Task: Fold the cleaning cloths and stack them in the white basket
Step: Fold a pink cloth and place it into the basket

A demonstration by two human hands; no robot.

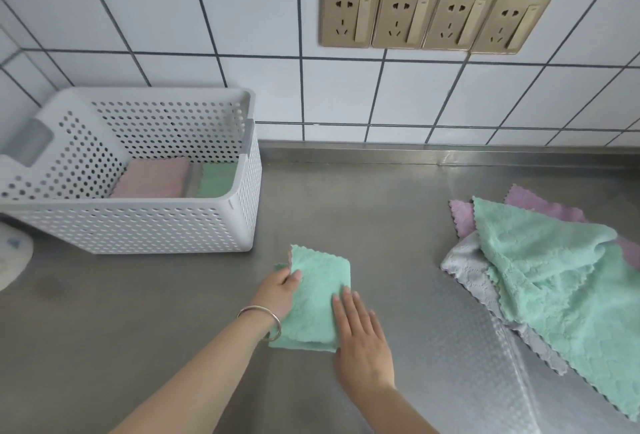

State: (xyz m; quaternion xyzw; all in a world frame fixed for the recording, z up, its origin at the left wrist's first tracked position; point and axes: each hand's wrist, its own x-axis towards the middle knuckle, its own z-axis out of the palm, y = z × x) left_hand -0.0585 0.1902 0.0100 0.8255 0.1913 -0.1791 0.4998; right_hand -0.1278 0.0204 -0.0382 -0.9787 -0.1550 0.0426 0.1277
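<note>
- Both forearms ran off the bottom edge of the view, so nothing above the elbows could be seen.
- The right hand [360,340] lay flat, fingers straight and close together, palm down; its fingertips pressed on the right edge of the folded green cloth [317,298] and it gripped nothing.
- The left hand [278,291], with a metal bangle [261,321] on its wrist, was curled round the cloth's left edge, thumb on top; the fingers underneath were hidden, so how tightly they closed I could not tell.
- That folded cloth rested on the steel counter [138,312], in front of the basket and a little to its right.
- To the right lay a loose heap: a crumpled green cloth [540,267] on top, a grey cloth [471,271] beneath it and a purple cloth [543,206] behind, all partly covered, the heap cut off by the right edge.
- At far left a pale round object [12,257] was clipped by the frame and too blurred to name.
- The white basket [145,225] stood against the tiled wall, holding a folded pink cloth [152,179] at left, a folded green one [216,179] at right, and a sliver of grey between them.
- Four gold sockets [434,18] sat on the wall [346,94] beyond.
</note>
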